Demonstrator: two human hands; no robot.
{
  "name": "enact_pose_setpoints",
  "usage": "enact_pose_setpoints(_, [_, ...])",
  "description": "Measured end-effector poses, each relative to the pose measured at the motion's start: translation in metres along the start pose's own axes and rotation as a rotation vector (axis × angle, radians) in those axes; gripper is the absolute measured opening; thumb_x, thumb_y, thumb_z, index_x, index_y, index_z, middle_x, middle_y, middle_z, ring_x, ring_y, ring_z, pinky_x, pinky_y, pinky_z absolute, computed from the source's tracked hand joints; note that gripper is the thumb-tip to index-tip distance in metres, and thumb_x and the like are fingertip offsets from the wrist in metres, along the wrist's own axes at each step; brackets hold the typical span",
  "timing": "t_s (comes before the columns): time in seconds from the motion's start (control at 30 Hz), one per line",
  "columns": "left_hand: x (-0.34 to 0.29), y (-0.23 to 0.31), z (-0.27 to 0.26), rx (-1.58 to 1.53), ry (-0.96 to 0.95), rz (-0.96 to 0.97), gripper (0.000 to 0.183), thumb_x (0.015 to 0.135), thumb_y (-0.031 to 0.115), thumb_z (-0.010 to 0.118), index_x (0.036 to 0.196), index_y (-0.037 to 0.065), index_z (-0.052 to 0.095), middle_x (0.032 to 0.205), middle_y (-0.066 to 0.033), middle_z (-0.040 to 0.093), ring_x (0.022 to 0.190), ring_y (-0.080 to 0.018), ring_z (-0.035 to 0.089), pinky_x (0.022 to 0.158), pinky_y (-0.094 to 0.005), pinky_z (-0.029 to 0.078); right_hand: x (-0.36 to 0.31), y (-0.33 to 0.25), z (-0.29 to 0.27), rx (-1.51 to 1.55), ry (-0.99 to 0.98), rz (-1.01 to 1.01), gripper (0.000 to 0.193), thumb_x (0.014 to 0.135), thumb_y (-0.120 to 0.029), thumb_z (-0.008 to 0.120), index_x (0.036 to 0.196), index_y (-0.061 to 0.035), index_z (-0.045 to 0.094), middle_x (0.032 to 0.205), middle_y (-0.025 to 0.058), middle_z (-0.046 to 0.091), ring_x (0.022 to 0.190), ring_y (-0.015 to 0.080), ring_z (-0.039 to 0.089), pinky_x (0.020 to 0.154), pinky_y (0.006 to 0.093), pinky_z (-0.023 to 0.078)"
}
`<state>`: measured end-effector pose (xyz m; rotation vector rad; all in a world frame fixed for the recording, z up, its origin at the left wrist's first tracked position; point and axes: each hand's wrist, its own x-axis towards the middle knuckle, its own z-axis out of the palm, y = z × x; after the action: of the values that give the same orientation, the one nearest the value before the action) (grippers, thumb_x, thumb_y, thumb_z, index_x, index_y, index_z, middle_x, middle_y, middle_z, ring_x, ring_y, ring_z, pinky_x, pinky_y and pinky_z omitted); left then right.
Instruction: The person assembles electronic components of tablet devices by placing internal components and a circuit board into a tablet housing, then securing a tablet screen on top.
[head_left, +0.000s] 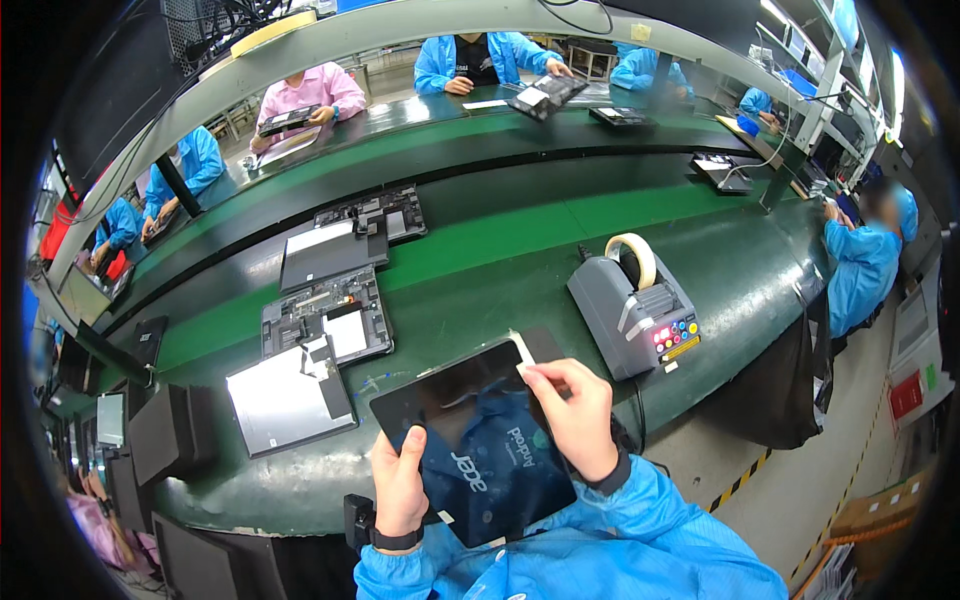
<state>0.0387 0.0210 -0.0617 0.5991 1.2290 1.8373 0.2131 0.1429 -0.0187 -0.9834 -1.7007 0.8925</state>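
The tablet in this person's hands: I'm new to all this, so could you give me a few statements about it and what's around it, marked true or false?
1. The left hand holds the tablet. True.
2. The right hand holds a screwdriver. False: the right hand pinches a pale strip near the tablet's far edge.
3. The tape dispenser carries a pale roll. True.
4. The tape dispenser stands left of the tablet. False: it stands to the right.
5. The person's sleeves are blue. True.
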Motion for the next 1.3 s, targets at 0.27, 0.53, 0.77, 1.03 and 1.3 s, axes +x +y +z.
enact_pose_setpoints(0.27, [0.021,0.015,-0.018,-0.032,-0.076,-0.138,0.031,0.092,0.017,0.058,0.118,-0.001,0.055,0.113,-0.0074,0.061,0.103,-0.0153,0.057,0.090,-0.0295,0.044,0.019,-0.003,0.004,0.307,-0.693,0.292,0.029,0.098,-0.027,0.052,0.081,-0.0033,0.057,0.071,-0.0101,0.043,0.067,0.0016,0.035,0.056,0.0219,0.033])
enact_pose_setpoints(0.53, [0.036,0.033,-0.022,0.384,0.143,0.346,0.038,0.097,0.017,0.047,0.130,0.001,0.040,0.131,-0.0134,0.047,0.122,-0.0223,0.045,0.101,-0.0342,0.037,0.128,0.046,0.049,0.409,-0.280,0.354,0.031,0.095,-0.032,0.056,0.088,-0.0023,0.061,0.089,0.0008,0.061,0.084,0.0084,0.052,0.076,0.0274,0.041])
enact_pose_setpoints(0.77, [-0.024,0.019,-0.112,0.354,0.392,0.163,0.015,0.096,0.009,0.049,0.103,-0.002,0.055,0.093,-0.0113,0.064,0.083,-0.0153,0.062,0.076,-0.0273,0.050,0.276,0.172,0.079,-0.107,0.175,0.502,0.045,0.088,-0.028,0.063,0.122,-0.0053,0.043,0.117,0.0125,0.055,0.101,0.0292,0.057,0.087,0.0330,0.049])
enact_pose_setpoints(1.03, [-0.052,0.007,-0.188,0.251,0.669,-0.026,0.018,0.094,0.009,0.053,0.112,0.010,0.056,0.099,-0.0114,0.062,0.093,-0.0265,0.059,0.085,-0.0325,0.048,0.288,0.196,0.088,-1.207,-0.183,0.311,0.027,0.081,-0.016,0.066,0.102,0.0018,0.064,0.108,0.0130,0.065,0.109,0.0290,0.058,0.092,0.0379,0.049])
enact_pose_setpoints(1.3, [-0.037,0.023,-0.164,0.670,0.682,0.444,0.014,0.076,-0.010,0.047,0.073,0.000,0.057,0.086,-0.0139,0.059,0.084,-0.0267,0.058,0.078,-0.0351,0.046,0.347,0.159,0.195,-0.242,-0.076,0.196,0.026,0.079,-0.022,0.059,0.071,0.0009,0.066,0.070,0.0132,0.067,0.062,0.0241,0.065,0.058,0.0376,0.052])
